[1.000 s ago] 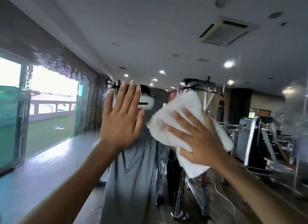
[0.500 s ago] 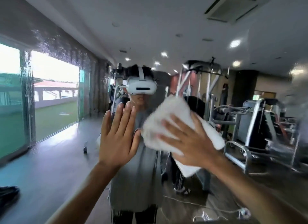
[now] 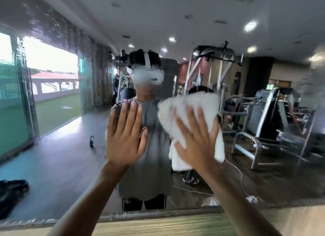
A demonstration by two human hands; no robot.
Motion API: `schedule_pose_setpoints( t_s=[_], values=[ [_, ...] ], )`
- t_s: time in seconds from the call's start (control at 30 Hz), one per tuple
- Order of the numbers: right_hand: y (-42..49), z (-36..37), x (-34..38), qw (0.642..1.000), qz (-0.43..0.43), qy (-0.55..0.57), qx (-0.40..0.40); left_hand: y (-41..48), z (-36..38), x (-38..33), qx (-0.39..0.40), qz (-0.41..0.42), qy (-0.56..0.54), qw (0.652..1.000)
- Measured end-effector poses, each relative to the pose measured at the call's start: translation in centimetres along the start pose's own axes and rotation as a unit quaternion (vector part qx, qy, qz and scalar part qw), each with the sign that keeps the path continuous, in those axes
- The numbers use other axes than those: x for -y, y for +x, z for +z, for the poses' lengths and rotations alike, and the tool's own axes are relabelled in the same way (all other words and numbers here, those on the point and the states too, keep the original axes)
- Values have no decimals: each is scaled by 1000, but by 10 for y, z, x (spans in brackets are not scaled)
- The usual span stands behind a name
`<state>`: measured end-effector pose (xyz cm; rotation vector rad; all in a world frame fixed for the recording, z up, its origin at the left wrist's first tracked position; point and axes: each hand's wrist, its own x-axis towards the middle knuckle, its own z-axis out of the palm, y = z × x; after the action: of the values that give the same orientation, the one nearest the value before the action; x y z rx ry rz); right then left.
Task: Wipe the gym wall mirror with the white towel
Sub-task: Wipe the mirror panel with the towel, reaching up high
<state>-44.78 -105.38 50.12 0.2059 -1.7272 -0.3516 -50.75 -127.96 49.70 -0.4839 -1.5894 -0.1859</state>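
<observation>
The gym wall mirror (image 3: 58,156) fills almost the whole view and reflects me in a white headset and grey shirt. Its left part is streaked with water drops. My right hand (image 3: 197,140) presses the crumpled white towel (image 3: 191,105) flat against the glass with straight, spread fingers, at chest height of the reflection. The towel's lower end hangs down behind my wrist. My left hand (image 3: 125,135) lies flat on the glass just left of the towel, fingers straight and together, holding nothing.
The mirror's bottom edge (image 3: 140,216) meets a wood-grain ledge (image 3: 158,227) below my arms. Reflected in the glass are weight machines (image 3: 274,123) at right, a bright window (image 3: 51,72) at left, a white cable (image 3: 241,179) and a dark bag (image 3: 12,188) on the floor.
Both hands and the towel slid down the mirror, from head height of the reflection to chest height. My view tilted down, so the mirror's bottom edge and the ledge came into sight.
</observation>
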Motion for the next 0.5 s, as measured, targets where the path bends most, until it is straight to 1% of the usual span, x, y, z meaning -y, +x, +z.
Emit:
schedule_pose_setpoints(
  t_s=[0.07,0.1,0.13,0.17,0.2,0.23,0.3,0.33,0.37,0.43,0.5],
  values=[
    [-52,4,-3,993,-113,-18,29,-9,0,-1,1,4,4,1000],
    [-71,5,-14,988,-150,-18,38,-10,0,-1,0,6,4,1000],
    [-82,5,-31,986,-160,-9,44,-8,0,-2,-1,7,1,1000],
    [-84,3,-51,989,-137,3,51,-7,0,-2,-2,6,-1,1000],
    [-78,2,-68,996,-76,10,49,-6,0,-3,-2,4,1,1000],
    [-65,0,-79,999,13,10,33,-6,0,-4,-3,0,6,1000],
    [-26,-1,-78,984,176,-7,-9,-7,1,-6,-3,-6,15,1000],
    [-8,-1,-67,973,232,-4,-19,-7,0,-7,-3,-8,15,1000],
    [5,0,-51,963,268,1,-27,-6,0,-7,-2,-8,15,1000],
    [13,3,-16,958,286,11,-34,-6,0,-6,-3,-5,14,1000],
    [-9,7,19,970,239,23,-25,-16,0,-6,1,-4,8,1000]
  ],
)
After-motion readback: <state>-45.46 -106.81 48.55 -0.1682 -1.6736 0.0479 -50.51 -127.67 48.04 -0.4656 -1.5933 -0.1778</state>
